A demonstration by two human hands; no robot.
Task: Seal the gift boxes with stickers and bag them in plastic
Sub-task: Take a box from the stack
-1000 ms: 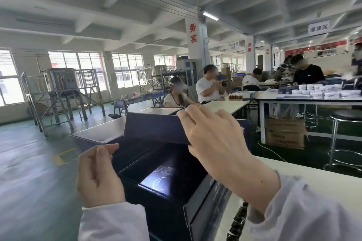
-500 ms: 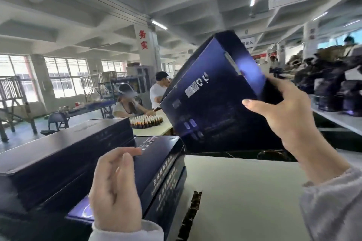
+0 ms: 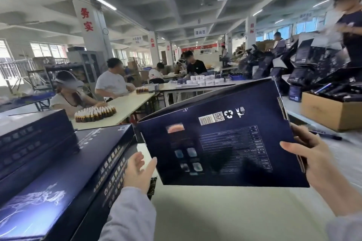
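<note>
Head cam: the right hand (image 3: 305, 154) is clamped on the right edge of a gift box (image 3: 225, 148), held up mid-frame over the white table (image 3: 225, 219), barcode side facing us. The left hand (image 3: 137, 172) is loose and spread by the box's lower left corner; can't tell if it touches. I'd call this the positioning step. No sticker in sight, so next it probably needs steadying flat to seal the flap. It's smooth navy cardboard, a flat rectangle with crisp edges. Matching stacked boxes (image 3: 58, 182) sit lower left.

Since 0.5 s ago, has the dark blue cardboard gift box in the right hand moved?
Yes. The dark blue cardboard gift box dropped lower against the stacked dark boxes, toward the left hand.
</note>
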